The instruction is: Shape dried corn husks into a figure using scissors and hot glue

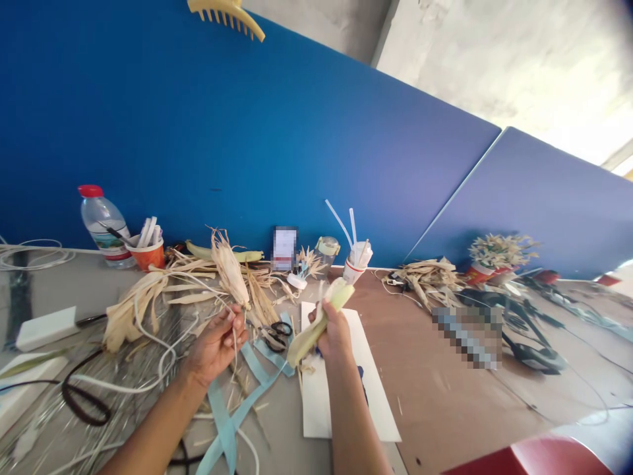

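Observation:
My right hand (pixel 335 333) is closed round a pale green corn husk (pixel 309 340), which slants across the palm and sticks out at both ends. To its left, my left hand (pixel 217 343) has its fingertips pinched together, with a thin pale strip (pixel 235 346) hanging from them. A dried corn husk bundle (pixel 231 274) stands just beyond those fingertips; whether they touch it I cannot tell. Between the hands lie black-handled scissors (pixel 277 336) and light blue ribbon (pixel 225 422). Under my right forearm is a white sheet (pixel 316 412).
Loose dried husks (pixel 133 303) and white cable (pixel 163 363) cover the left side. Along the blue partition (pixel 297 132) stand a water bottle (pixel 106 227), a paper cup (pixel 148 254), a phone (pixel 284 247) and a cup with straws (pixel 355 267). Headphones (pixel 531 346) lie at right.

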Demonstrator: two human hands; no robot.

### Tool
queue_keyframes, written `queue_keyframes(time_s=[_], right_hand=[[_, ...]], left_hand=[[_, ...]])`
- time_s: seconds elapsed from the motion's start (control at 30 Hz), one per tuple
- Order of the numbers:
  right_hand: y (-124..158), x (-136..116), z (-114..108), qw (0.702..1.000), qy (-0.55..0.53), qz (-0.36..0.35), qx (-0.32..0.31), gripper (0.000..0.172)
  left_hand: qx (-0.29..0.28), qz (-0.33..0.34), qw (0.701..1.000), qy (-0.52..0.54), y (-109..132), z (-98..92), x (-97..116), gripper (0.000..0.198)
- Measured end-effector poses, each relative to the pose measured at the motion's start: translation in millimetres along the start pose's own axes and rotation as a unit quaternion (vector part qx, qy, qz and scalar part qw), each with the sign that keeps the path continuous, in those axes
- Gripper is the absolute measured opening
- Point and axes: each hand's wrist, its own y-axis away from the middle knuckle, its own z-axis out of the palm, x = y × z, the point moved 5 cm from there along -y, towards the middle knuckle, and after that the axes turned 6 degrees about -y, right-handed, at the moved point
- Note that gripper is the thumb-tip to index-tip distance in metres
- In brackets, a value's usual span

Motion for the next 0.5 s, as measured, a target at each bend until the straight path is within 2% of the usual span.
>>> queue_keyframes(time_s=[0.13,0.3,0.4,0.5], right_hand=[[11,21,16,0.993,0.079,0.059,-0.066,0.027],[22,24,37,0.984,0.107,0.085,-0.112,0.026],[16,22,57,0.977,0.129,0.083,-0.147,0.025],[3,20,83,0.960,0.211,0.034,-0.181,0.024]], left_hand=[[0.006,-0.021,0.998,-0.052,0,-1.1,-9,0.024],[0.005,-0.033,0.997,-0.070,1,0.8,-12,0.018],[0.014,-0.060,0.995,-0.083,3,0.3,-14,0.021],[0.007,-0.078,0.992,-0.103,4,0.1,-18,0.022]])
